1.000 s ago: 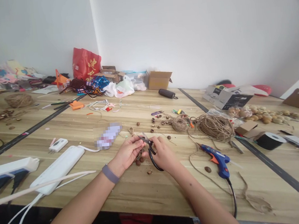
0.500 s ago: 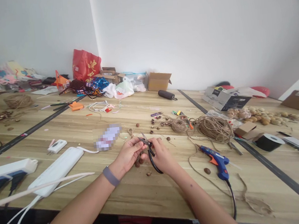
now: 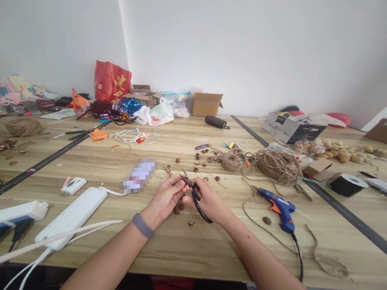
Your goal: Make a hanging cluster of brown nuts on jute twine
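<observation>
My right hand grips black-handled scissors, their blades pointing up and left toward my other hand. Thumb and fingers of my left hand are pinched together beside the blade tips; what lies between them is too small to make out. Below the fingers, brown nut shells are bunched, partly hidden by the hands. A twine loop shows just above my left hand. One broken shell piece rests on the wooden table nearer to me.
At right are a blue glue gun with its cord, a big twine coil and a black tape roll. A white power strip and cables lie left. Behind stand a red bag and a cardboard box.
The scissor blades have shifted slightly and look closer together. Both hands stay in nearly the same place, and the view has moved a little.
</observation>
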`<state>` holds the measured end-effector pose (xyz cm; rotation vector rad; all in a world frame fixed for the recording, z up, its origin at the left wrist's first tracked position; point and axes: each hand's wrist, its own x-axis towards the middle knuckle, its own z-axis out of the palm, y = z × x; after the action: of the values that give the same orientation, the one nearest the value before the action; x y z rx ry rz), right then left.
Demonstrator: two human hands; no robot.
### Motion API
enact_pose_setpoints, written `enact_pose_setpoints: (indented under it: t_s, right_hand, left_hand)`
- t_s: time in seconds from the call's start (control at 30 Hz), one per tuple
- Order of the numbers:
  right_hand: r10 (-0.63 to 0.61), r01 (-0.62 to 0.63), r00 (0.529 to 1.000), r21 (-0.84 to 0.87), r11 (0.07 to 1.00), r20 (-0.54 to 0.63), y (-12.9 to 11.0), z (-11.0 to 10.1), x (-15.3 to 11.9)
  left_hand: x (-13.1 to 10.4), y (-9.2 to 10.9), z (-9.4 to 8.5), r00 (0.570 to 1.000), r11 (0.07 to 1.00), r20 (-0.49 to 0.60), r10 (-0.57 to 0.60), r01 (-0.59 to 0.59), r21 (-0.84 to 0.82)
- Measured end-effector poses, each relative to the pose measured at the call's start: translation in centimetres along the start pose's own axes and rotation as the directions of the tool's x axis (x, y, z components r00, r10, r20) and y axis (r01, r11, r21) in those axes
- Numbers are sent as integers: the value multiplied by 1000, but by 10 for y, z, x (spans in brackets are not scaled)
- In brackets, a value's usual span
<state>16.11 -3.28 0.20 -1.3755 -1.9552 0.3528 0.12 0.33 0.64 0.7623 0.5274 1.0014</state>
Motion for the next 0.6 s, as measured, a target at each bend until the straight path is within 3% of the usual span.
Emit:
enact_pose_setpoints:
  t_s: [0.33,0.6]
  right_hand:
    - [3,-20,994,-156,988,-105,-1,2,-2]
    - [-20,16,998,-60,998,-54,-1,0,-1]
  left_hand:
    - [-3,1,4,1000,1000,9,-22,22,10]
    - [-7,4,5,997,996,49,-66,63,63]
